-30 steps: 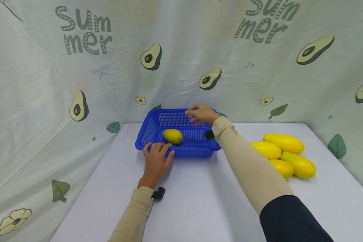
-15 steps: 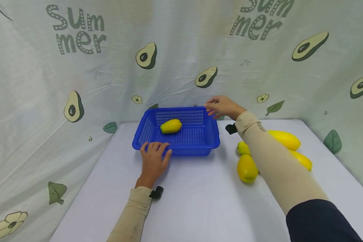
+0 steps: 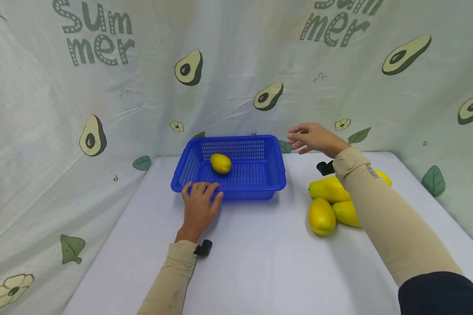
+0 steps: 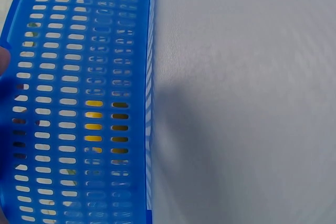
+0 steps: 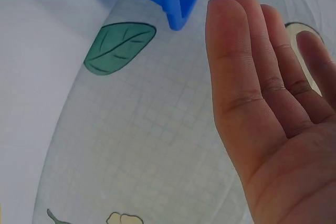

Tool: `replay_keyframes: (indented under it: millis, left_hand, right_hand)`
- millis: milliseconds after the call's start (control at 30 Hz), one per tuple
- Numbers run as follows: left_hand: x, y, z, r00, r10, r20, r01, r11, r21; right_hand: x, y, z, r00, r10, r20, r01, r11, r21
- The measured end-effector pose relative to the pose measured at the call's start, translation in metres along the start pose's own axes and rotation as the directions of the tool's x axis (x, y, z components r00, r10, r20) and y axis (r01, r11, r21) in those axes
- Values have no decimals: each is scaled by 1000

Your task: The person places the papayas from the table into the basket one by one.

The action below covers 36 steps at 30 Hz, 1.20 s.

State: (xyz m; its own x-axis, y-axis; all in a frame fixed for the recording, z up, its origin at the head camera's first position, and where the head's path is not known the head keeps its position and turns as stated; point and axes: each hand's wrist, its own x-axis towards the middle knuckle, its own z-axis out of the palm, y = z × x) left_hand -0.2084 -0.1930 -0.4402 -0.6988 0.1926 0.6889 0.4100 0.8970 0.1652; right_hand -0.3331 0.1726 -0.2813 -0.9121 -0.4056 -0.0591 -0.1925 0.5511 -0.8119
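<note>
A blue plastic basket (image 3: 242, 188) with slotted walls stands at the back of the table. One yellow, papaya-like fruit (image 3: 221, 163) lies inside it, left of centre; its colour shows through the slots in the left wrist view. My left hand (image 3: 199, 208) grips the basket's front rim near the left corner, fingers over the edge and thumb outside. To the right of the basket, my right hand (image 3: 315, 138) is raised over the table's back edge. It holds nothing, and its fingers (image 5: 231, 61) are nearly straight in the right wrist view.
Several more yellow fruits (image 3: 322, 216) lie in a group on the white table (image 3: 260, 253) to the right, partly hidden by my right forearm. A printed cloth (image 3: 228, 52) with avocados hangs behind the table and along its sides.
My right hand has moved right, from over the basket to beyond its right side. The fruit in the basket has rolled and turned. My left hand stays at the front rim.
</note>
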Motion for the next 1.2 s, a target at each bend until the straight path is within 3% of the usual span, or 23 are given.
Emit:
replay_keyframes:
  millis: [533, 933, 1200]
  left_hand:
    - [2, -1, -2, 1000, -16, 7, 15, 1000, 16]
    - [-1, -1, -2, 1000, -18, 23, 18, 1000, 16]
    - [-1, -2, -2, 1000, -15, 27, 15, 1000, 19]
  right_hand:
    - [-41, 11, -7, 1000, -1, 7, 1, 999, -50]
    - [-78, 30, 12, 1000, 2, 4, -2, 989, -145]
    - [-100, 44, 27, 1000, -9, -2, 9, 995, -99]
